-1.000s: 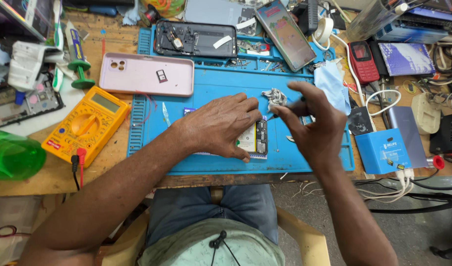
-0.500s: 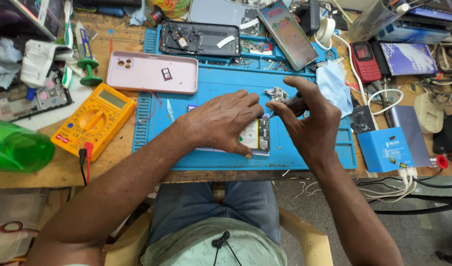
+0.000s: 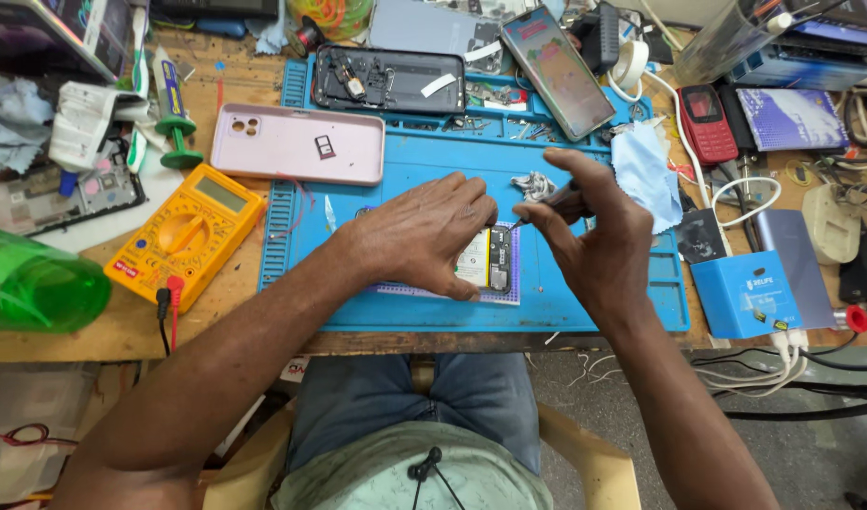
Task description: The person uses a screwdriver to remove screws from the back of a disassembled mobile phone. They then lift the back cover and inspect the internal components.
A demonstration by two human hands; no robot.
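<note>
Far left, near edge of the desk [image 3: 93,342]: green plastic bottle [image 3: 32,288] lying on its side. Just right of it sits a yellow multimeter [image 3: 183,236], its red and black probe ends hanging toward the near edge. Beyond that, a green-based tube [image 3: 174,109] stands upright. Next comes the blue work mat [image 3: 584,302], with a pink phone back cover [image 3: 296,144] lying flat on its far-left part and a small card tray on top of the cover. Further back we see an opened black phone frame [image 3: 386,80], internals exposed. Mid-mat: our left hand [image 3: 424,231] lies palm down, fingers together, pressing flat on the opened phone [image 3: 490,260], which rests on a small purple-edged pad at the mat's near centre; most of the phone is covered by the hand, only its right end with the board shows. Our right hand [image 3: 594,241] is just right of it, thumb and fingers pinching a thin dark tool [image 3: 547,203], tip down at the phone's far-right corner; can't tell if the tip touches. A crumpled silver bit lies just beyond the tip. Far side: a phone with lit screen [image 3: 556,71], tilted. Right of the hand: light blue cloth [image 3: 646,175], red keypad phone [image 3: 707,123], blue box [image 3: 749,293] at the mat's right edge, cables beyond.
</note>
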